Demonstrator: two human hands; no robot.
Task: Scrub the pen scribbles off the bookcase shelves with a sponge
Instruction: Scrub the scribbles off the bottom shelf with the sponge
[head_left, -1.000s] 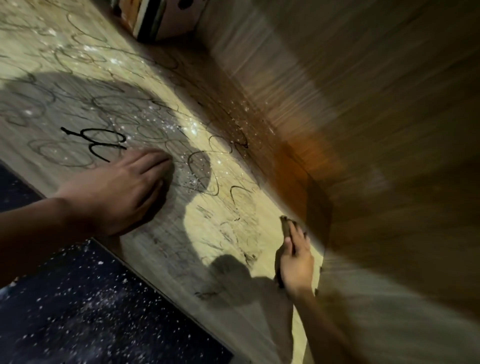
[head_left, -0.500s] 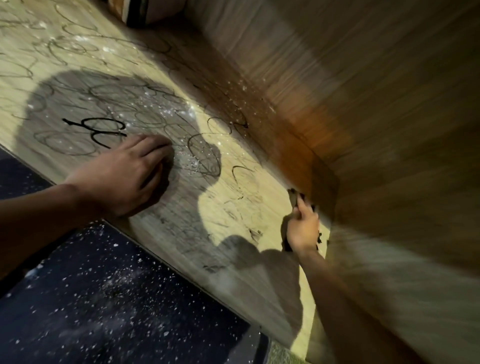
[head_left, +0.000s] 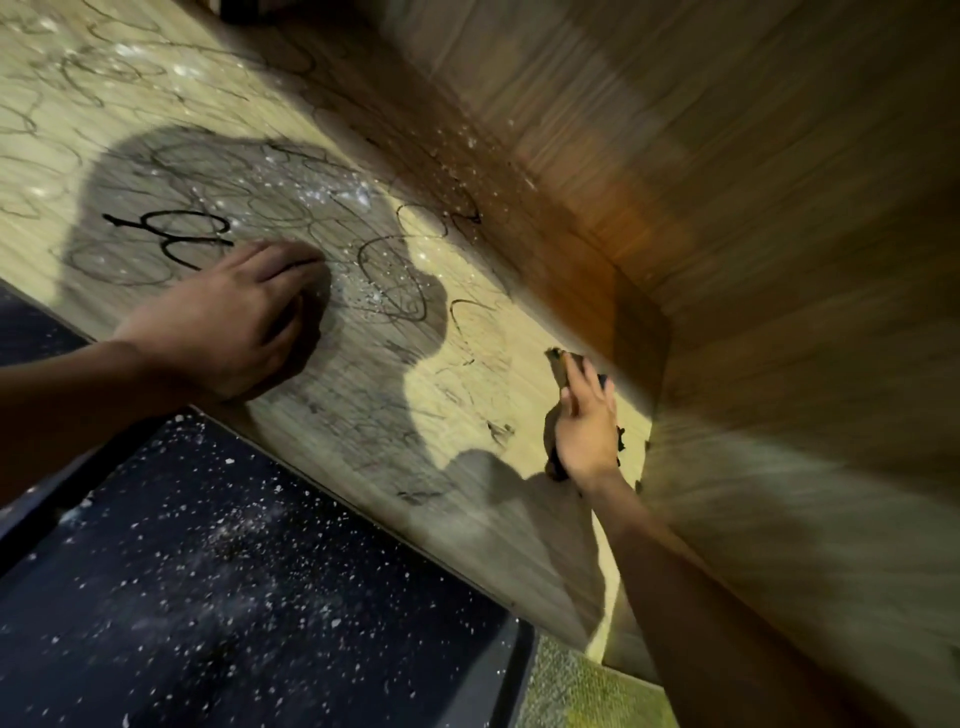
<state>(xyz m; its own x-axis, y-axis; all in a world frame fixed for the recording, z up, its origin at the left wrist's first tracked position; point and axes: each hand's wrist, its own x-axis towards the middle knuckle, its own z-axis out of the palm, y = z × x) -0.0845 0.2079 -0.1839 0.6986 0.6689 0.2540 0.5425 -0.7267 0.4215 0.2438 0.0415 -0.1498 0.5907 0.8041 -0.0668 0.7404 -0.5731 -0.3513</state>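
scribbled shelf (head_left: 467, 395), right hand (head_left: 587, 431) flat pressing sponge (head_left: 558, 364), left hand (head_left: 234, 327) flat

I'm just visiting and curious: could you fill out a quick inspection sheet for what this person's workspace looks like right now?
Surface: pale wood-grain shelf, lit by a patch of light with a head-shaped shadow across it.
Job's things: pen scribbles loop over most of the shelf, one bold black mark near the left hand; a dark worn sponge lies near the right-hand corner.
Clutter: white crumbs scattered on the shelf and on the dark floor below.
Hands: left hand rests palm down on the shelf; right hand presses on the sponge with straight fingers.
Cables: nothing seen.
Surroundings: brown wooden back panel, blurred; a greenish mat at the bottom edge.
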